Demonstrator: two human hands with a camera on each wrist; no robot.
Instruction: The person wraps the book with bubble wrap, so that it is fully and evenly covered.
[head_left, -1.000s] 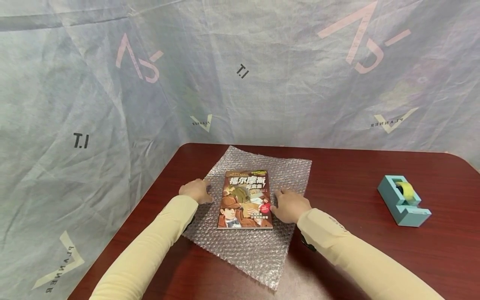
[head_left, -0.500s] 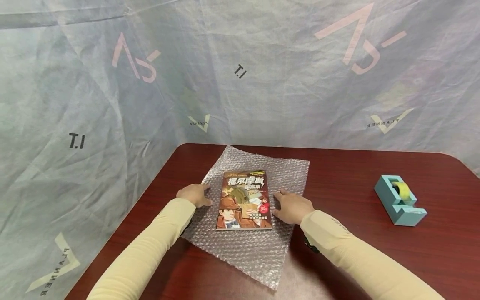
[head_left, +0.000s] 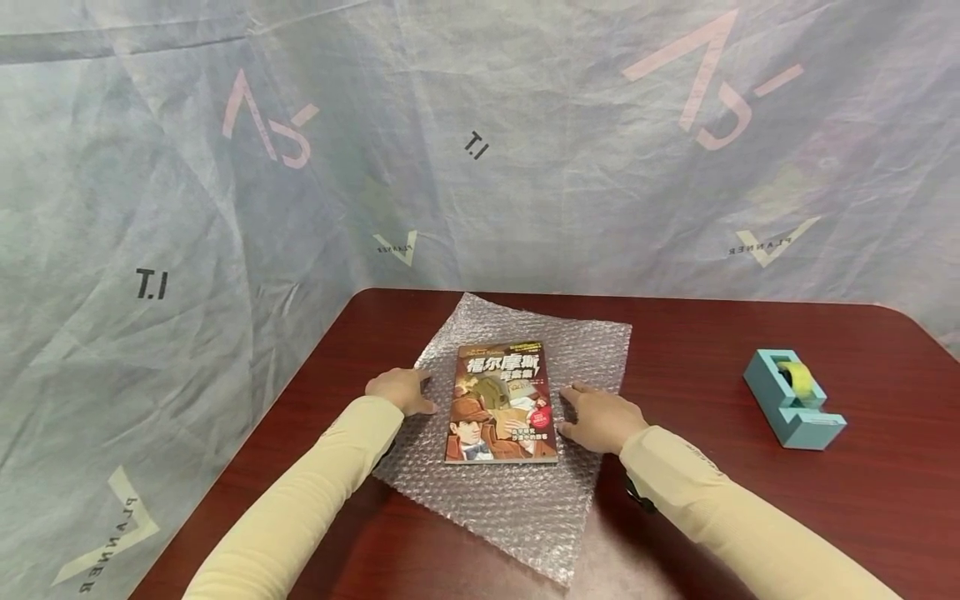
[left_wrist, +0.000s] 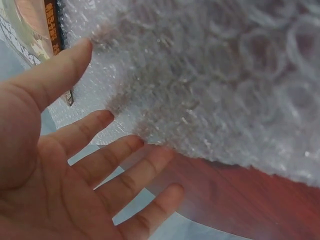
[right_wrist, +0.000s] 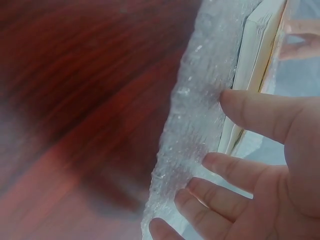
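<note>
A paperback book (head_left: 501, 404) with an illustrated brown cover lies face up on a sheet of clear bubble wrap (head_left: 498, 504). The sheet is flat on the table, set at an angle. My left hand (head_left: 397, 390) rests at the sheet's left edge, its fingers spread and extended in the left wrist view. On the other side, my right hand (head_left: 602, 417) touches the wrap to the right of the book, fingers loosely extended. Its thumb is close to the page edges of the book (right_wrist: 250, 55) in the right wrist view. Neither hand grips anything.
A light blue tape dispenser (head_left: 795, 408) with a yellow roll stands on the right part of the dark red wooden table (head_left: 697, 350). Grey printed fabric (head_left: 525, 192) hangs behind the table and along its left side.
The bubble wrap and the book on it have slid slightly to the right, and both hands have shifted right with them. The head view has turned a little.
</note>
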